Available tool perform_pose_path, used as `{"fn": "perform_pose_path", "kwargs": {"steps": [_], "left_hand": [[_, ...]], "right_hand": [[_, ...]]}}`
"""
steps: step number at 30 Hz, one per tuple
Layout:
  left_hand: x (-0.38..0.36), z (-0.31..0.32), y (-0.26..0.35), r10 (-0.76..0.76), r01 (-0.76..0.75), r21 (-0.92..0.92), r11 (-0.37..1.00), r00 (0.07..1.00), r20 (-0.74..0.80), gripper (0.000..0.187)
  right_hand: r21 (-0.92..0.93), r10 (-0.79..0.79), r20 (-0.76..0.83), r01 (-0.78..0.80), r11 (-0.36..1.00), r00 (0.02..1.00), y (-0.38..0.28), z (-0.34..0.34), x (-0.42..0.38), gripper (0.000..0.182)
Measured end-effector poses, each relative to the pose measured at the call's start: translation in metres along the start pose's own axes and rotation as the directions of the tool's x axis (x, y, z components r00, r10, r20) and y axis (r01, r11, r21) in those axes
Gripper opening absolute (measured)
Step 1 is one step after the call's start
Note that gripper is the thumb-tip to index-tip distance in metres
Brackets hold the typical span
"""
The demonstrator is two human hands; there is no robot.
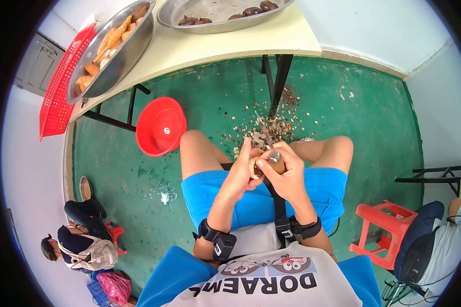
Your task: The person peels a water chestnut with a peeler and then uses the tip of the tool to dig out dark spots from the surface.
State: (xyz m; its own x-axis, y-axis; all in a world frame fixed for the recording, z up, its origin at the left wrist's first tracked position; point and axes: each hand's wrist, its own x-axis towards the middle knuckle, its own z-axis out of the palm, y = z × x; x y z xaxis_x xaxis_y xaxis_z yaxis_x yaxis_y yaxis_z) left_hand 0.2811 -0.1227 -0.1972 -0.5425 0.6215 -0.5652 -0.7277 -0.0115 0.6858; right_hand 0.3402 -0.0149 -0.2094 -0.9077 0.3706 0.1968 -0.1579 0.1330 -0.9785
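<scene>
Over my lap, my left hand is closed around a small round piece, pale where peeled and dark brown elsewhere. My right hand grips the wooden handle of a knife, close against that piece. The knife's blade points forward, away from my body. Fingers hide part of the piece. Below and beyond my hands, brown and pale peelings lie scattered on the green floor.
A table ahead bears a metal bowl of orange-skinned roots, a metal tray with dark pieces and a red basket. A red basin and red stool stand on the floor. People sit at both sides.
</scene>
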Motion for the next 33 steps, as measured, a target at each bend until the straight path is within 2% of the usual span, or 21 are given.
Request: {"fn": "perform_pose_path", "kwargs": {"steps": [5, 7, 9, 11, 14, 16, 18, 20, 21, 22, 24, 26, 29, 33], "left_hand": [[-0.001, 0.006, 0.002, 0.022, -0.021, 0.016, 1.0, 0.999, -0.048, 0.057], [0.0, 0.004, 0.0, 0.03, -0.03, 0.003, 1.0, 0.999, -0.011, 0.054], [0.001, 0.002, -0.002, 0.04, -0.039, -0.012, 0.999, 0.999, 0.026, 0.051], [0.001, 0.0, -0.001, 0.099, -0.097, -0.06, 0.993, 0.995, 0.034, 0.044], [0.0, 0.002, 0.002, 0.099, -0.099, -0.065, 0.993, 0.995, -0.013, 0.038], [0.001, 0.0, 0.0, 0.103, -0.104, -0.044, 0.994, 0.995, -0.003, 0.035], [0.002, -0.001, -0.001, 0.107, -0.107, -0.021, 0.994, 0.994, 0.008, 0.031], [0.003, 0.0, -0.004, 0.152, -0.152, 0.003, 0.988, 0.988, -0.041, 0.025], [0.004, 0.0, -0.005, 0.152, -0.152, 0.003, 0.988, 0.988, -0.041, 0.025], [0.005, -0.001, -0.005, 0.169, -0.168, 0.016, 0.986, 0.985, -0.046, 0.022], [0.005, 0.002, -0.005, 0.185, -0.184, 0.029, 0.982, 0.981, -0.052, 0.02], [0.004, 0.01, -0.005, 0.274, -0.257, 0.106, 0.961, 0.939, -0.208, 0.019], [0.006, 0.012, -0.006, 0.322, -0.299, 0.124, 0.946, 0.912, -0.254, 0.017], [0.006, 0.005, -0.01, 0.348, -0.319, 0.17, 0.932, 0.92, -0.182, 0.016]], "right_hand": [[0.019, -0.007, -0.039, 0.008, 1.0, 0.999, 0.003, 0.004, 0.0, 0.01], [0.036, -0.003, -0.063, 0.005, 0.999, 0.998, 0.001, 0.004, 0.0, 0.009], [0.165, 0.219, -0.164, -0.193, 0.967, 0.962, -0.006, 0.002, 0.0, 0.006], [0.171, 0.259, -0.201, -0.227, 0.959, 0.945, 0.003, -0.002, 0.001, 0.006], [0.185, 0.296, -0.237, -0.256, 0.949, 0.925, 0.004, -0.007, 0.001, 0.008], [0.256, 0.289, -0.147, -0.246, 0.935, 0.946, -0.001, -0.007, 0.001, 0.01], [0.22, 0.277, -0.104, -0.249, 0.943, 0.955, -0.001, -0.003, 0.001, 0.012], [0.122, 0.116, -0.072, -0.107, 0.987, 0.991, 0.005, 0.002, -0.001, 0.011], [0.102, 0.223, -0.046, -0.218, 0.971, 0.974, 0.002, -0.001, -0.002, 0.009], [0.103, 0.223, -0.046, -0.218, 0.971, 0.974, 0.003, -0.001, -0.003, 0.009], [-0.034, 0.219, -0.097, -0.224, 0.974, 0.971, 0.004, -0.001, -0.004, 0.01], [-0.02, 0.212, -0.094, -0.215, 0.976, 0.973, -0.004, -0.002, -0.003, 0.01], [-0.049, 0.201, -0.083, -0.205, 0.977, 0.976, -0.004, -0.003, -0.003, 0.01], [-0.11, 0.171, -0.082, -0.179, 0.978, 0.982, 0.001, -0.004, -0.005, 0.007]]}}
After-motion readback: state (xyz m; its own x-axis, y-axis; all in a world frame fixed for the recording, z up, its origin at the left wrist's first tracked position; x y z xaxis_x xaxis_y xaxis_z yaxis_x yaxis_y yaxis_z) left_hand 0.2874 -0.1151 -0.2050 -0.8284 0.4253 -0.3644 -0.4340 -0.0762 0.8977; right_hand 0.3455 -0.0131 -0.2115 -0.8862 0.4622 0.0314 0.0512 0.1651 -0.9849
